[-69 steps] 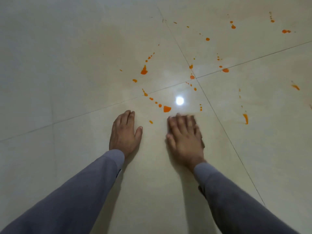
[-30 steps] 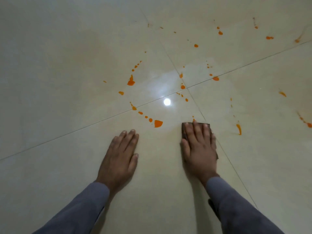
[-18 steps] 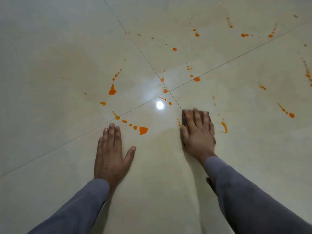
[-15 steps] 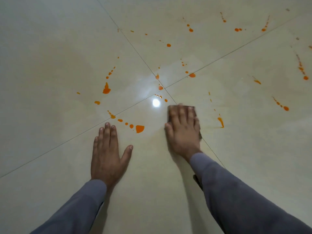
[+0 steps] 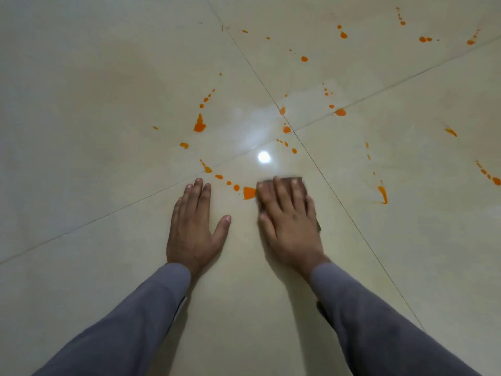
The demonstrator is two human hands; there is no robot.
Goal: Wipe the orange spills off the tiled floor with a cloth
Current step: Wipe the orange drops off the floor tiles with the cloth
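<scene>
Since half a second ago the right hand [image 5: 288, 222] has slid the small dark brown cloth [image 5: 298, 183] leftward, its edge now touching the wedge-shaped orange spill [image 5: 249, 192] at frame centre. Fingers straight, it presses the cloth flat. The left hand [image 5: 193, 229] stays spread, palm down on the glossy cream tiled floor [image 5: 95, 104].

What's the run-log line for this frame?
right hand: pressing cloth flat | at: orange blob | left hand: flat on floor
</scene>
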